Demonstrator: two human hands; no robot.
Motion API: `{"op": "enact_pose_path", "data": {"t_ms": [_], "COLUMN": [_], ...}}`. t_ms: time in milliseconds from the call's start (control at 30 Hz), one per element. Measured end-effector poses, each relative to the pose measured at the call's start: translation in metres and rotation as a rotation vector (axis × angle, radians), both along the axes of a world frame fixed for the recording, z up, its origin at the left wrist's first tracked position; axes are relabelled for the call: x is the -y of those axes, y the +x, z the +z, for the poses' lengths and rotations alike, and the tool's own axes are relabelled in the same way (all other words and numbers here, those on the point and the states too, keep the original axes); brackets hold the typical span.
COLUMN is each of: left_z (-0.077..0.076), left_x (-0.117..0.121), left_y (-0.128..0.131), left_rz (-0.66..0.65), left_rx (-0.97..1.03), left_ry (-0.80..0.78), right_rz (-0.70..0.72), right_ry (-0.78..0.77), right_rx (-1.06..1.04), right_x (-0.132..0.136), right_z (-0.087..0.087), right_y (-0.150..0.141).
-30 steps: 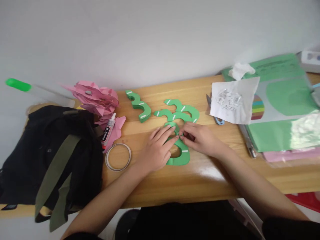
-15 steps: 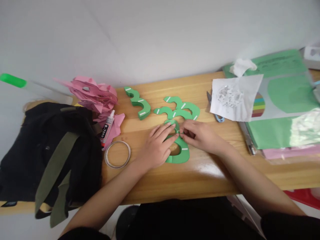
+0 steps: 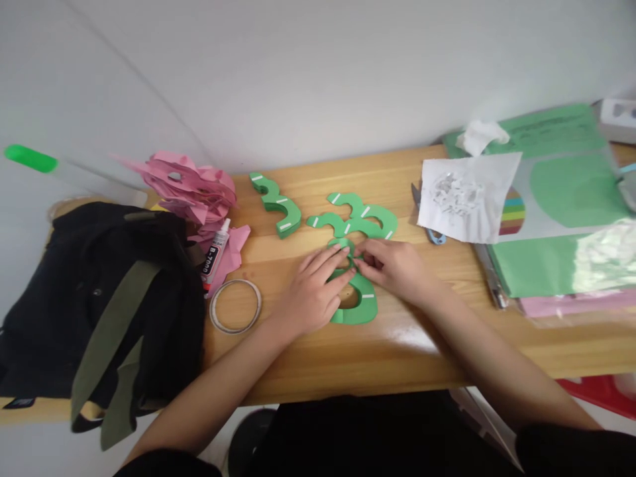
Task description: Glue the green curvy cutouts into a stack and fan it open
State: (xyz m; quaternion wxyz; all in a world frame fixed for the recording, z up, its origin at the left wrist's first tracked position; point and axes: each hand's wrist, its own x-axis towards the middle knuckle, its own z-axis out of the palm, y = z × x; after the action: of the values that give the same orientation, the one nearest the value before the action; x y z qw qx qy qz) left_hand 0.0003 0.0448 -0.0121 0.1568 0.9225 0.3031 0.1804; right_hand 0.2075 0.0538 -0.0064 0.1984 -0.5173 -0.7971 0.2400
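Note:
A green curved paper cutout (image 3: 365, 301), shaped like a figure 3, lies on the wooden table in front of me. My left hand (image 3: 313, 291) rests on its left side with fingers stretched out, fingertips on its middle part. From the right, my right hand (image 3: 392, 265) touches the same spot, thumb and forefinger pinched together. Whatever is between those fingertips is too small to make out. A white strip of tape shows on the cutout's right side. Just beyond lie more green cutouts (image 3: 380, 217) with white strips, and a thicker green stack (image 3: 288, 217) sits to their left.
At left are a black bag (image 3: 124, 238), crumpled pink paper (image 3: 199, 189), a B-7000 glue tube (image 3: 214, 255) and a tape roll (image 3: 212, 310). On the right, scissors (image 3: 436, 236) lie partly under a white sheet with scraps (image 3: 467, 222), beside green paper packs (image 3: 536, 265).
My right hand has shifted very slightly at the middle of the cutout, its fingers still pinched. My left hand stays in place. The view has moved a little.

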Motion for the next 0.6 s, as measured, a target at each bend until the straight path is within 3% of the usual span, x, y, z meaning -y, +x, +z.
{"op": "enact_pose_path", "data": {"t_ms": [333,600], "left_z": [-0.002,-0.001], "left_x": [0.0,0.0], "left_y": [-0.001,0.0], "left_rz": [-0.003,-0.006], "left_rx": [0.025,0.019], "left_ry": [0.001,0.027], "right_rz": [0.023,0.093], "right_ry": [0.113,0.082], "right_rx": [-0.038,-0.093], "right_x": [0.001,0.0], "right_z": [-0.001,0.004], "right_y": [0.004,0.009]}}
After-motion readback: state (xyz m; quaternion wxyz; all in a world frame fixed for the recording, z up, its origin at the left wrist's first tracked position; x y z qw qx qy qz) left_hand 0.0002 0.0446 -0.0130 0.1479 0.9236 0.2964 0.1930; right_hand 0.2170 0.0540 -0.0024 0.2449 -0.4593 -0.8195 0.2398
